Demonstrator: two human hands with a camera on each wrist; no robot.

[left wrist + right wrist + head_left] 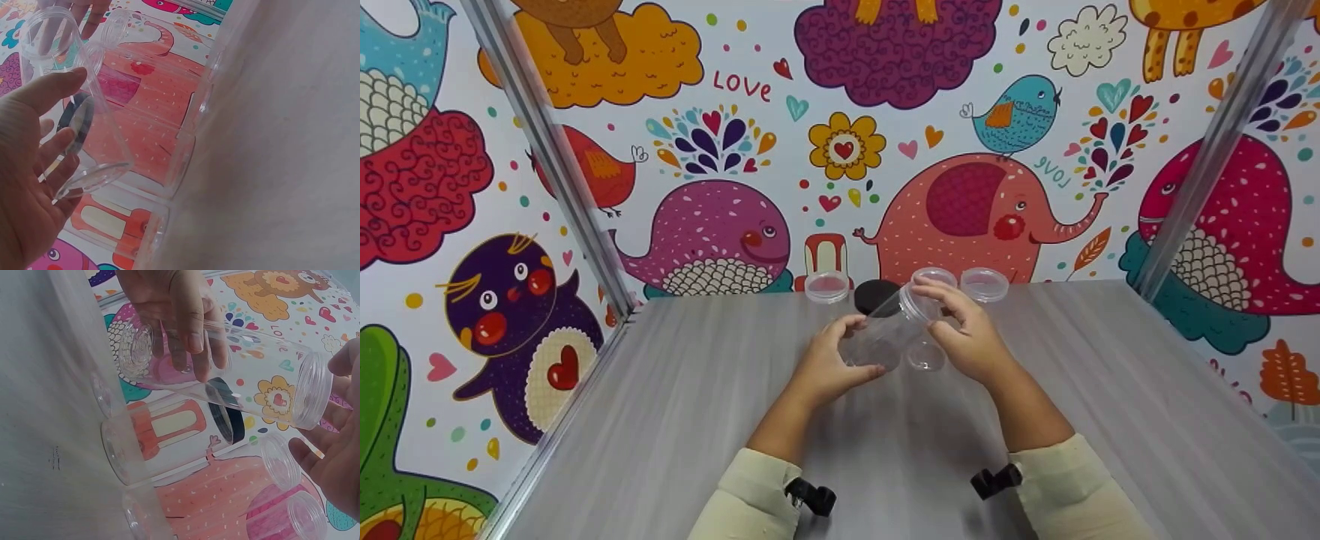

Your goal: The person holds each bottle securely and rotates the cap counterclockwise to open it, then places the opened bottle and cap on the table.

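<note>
Above the gray desk, a clear plastic jar is tilted, the left hand gripping its lower body and the right hand holding its rim, where a loosened hold could let it slip and knock the black-lidded jar behind.

My head view looks forward-down from above the table; wrist views sit close, rolled opposite ways, sharing the tilted jar.
</note>
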